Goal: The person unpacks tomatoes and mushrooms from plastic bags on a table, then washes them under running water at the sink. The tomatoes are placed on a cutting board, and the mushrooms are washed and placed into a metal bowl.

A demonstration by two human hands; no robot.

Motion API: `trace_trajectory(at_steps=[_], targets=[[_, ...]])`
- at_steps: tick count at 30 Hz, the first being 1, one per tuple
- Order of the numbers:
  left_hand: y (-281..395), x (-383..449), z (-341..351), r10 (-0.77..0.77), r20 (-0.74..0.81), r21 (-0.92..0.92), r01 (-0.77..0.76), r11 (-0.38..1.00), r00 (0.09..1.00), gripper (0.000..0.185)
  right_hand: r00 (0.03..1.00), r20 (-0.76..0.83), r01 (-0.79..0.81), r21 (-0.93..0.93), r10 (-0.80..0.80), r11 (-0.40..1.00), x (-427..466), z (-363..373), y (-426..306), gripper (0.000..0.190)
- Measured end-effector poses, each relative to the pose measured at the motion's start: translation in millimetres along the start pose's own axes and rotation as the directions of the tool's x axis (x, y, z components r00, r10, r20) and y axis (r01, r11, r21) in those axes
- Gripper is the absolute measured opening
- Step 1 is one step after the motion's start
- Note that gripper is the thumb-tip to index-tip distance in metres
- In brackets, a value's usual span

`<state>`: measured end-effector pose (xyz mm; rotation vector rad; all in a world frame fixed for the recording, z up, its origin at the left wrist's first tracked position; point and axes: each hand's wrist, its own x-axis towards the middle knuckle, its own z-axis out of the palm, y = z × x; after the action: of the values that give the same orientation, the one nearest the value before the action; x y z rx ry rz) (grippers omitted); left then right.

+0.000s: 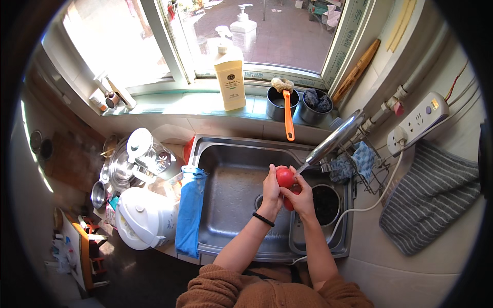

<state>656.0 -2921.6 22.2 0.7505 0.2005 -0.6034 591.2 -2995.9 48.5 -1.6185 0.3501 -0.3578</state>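
A red tomato (285,178) is cupped between my left hand (272,189) and my right hand (301,195), over the steel sink (231,177). Just below it a second round red fruit (291,200), probably another tomato, is partly covered by my right hand's fingers. Water (302,168) runs from the chrome tap (335,136) onto the fingers and the upper tomato. Beneath my right forearm is the smaller sink basin (294,235), where a round container with dark contents (325,204) stands. My hands partly hide the drain (259,201).
A blue cloth (191,211) drapes over the sink's left edge, beside a white rice cooker (144,217). On the sill stand a pump bottle (230,77) and two metal cups, one holding an orange-handled brush (288,115). A power strip (418,121) and its white cable (369,208) are at right.
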Motion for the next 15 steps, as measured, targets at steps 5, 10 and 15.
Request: trace_trajectory(at_steps=[5,10,15], targets=[[-6,-7,5,0.124,0.116,0.003,-0.126,0.992,0.985,0.037,0.995,-0.021,0.094,-0.02,-0.095,0.995,2,-8,21,0.06],[0,-19,12,0.23,0.255,0.351,-0.312,0.883,0.939,0.026,0.958,-0.13,0.135,-0.578,-0.254,0.804,0,-5,-9,0.055],[-3,6,7,0.108,0.03,0.043,-0.109,0.993,0.994,0.021,0.951,-0.07,0.206,-0.587,-0.303,0.783,-4,-1,-14,0.056]])
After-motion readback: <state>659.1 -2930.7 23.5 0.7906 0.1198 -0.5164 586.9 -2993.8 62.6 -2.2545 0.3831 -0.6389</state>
